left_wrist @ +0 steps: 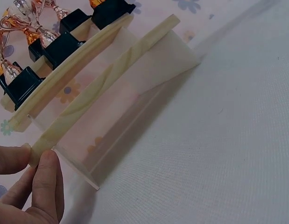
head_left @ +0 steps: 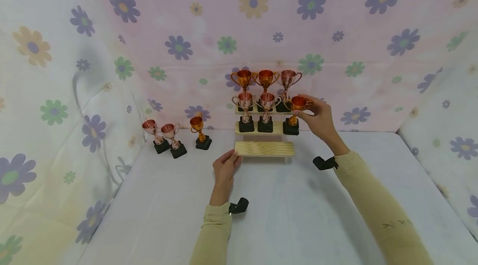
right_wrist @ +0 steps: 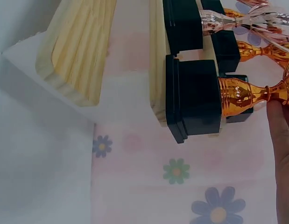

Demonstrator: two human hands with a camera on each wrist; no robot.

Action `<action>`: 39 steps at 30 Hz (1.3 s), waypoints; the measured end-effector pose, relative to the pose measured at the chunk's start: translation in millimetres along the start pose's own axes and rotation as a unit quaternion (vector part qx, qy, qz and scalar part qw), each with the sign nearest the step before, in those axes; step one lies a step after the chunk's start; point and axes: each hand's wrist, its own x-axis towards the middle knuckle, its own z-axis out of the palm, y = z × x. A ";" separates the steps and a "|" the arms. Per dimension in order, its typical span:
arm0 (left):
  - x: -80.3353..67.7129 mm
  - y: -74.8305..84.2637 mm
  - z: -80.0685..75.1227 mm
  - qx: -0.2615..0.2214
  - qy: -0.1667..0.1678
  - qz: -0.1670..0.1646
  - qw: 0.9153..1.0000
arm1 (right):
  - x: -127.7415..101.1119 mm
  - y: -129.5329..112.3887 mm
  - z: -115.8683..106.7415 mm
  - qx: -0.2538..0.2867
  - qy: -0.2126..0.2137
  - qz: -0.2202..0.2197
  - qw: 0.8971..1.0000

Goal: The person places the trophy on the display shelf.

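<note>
Stepped stand (head_left: 264, 148): pale wood, three tiers, at the far middle of the table against the flowered backdrop; tiers rise toward the back so rear trophies show over front ones; bottom tier bare.
Table (head_left: 298, 223): white cloth, carries the stand and loose trophies.
Backdrop (head_left: 209, 20): pink and white flowered sheet, walls in the table on three sides.
Right hand (head_left: 320, 120): fingers curled round the bowl of the orange trophy (head_left: 295, 115), holding it upright with its black base at the right end of the middle tier; base overhangs the tier's edge in the right wrist view (right_wrist: 193, 100).
Left hand (head_left: 225, 168): thumb and fingers pinch the left end of the bottom tier (left_wrist: 37, 151), likely steadying the stand.
Top-tier trophies (head_left: 265, 80): 3, in a row.
Middle-tier trophies (head_left: 255, 107): 2 pinkish ones left and centre, plus the held one, 3 in all.
Loose trophies (head_left: 175, 132): 3 on the cloth left of the stand, two pinkish, one orange (head_left: 199, 130); stand apart from each other.
Trophy total: 9, all with black square bases.
Wrist cameras (head_left: 324, 163): 2 black units, one on each sleeve.
</note>
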 end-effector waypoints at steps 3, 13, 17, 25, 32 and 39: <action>0.8 -1.2 -0.9 0.001 -0.003 -0.003 1.000 | 3.2 -11.0 5.5 0.002 -0.010 0.002 1.000; -0.1 -0.4 -3.9 0.003 -0.011 -0.001 1.000 | 13.5 -3.3 12.1 -0.004 -0.050 0.042 0.998; -1.1 0.9 -3.6 0.003 -0.012 0.000 1.000 | 15.9 7.1 13.3 0.000 -0.054 0.050 0.997; 0.0 0.5 -2.3 -0.003 -0.012 0.004 1.000 | 16.3 10.6 16.2 0.020 -0.041 0.035 0.998; 0.5 1.4 -5.3 0.004 -0.015 0.000 1.000 | 7.0 16.3 23.4 0.022 -0.015 0.051 0.998; -0.4 3.7 -6.0 0.070 -0.031 0.058 0.995 | -32.4 16.9 30.4 0.021 0.050 0.126 0.991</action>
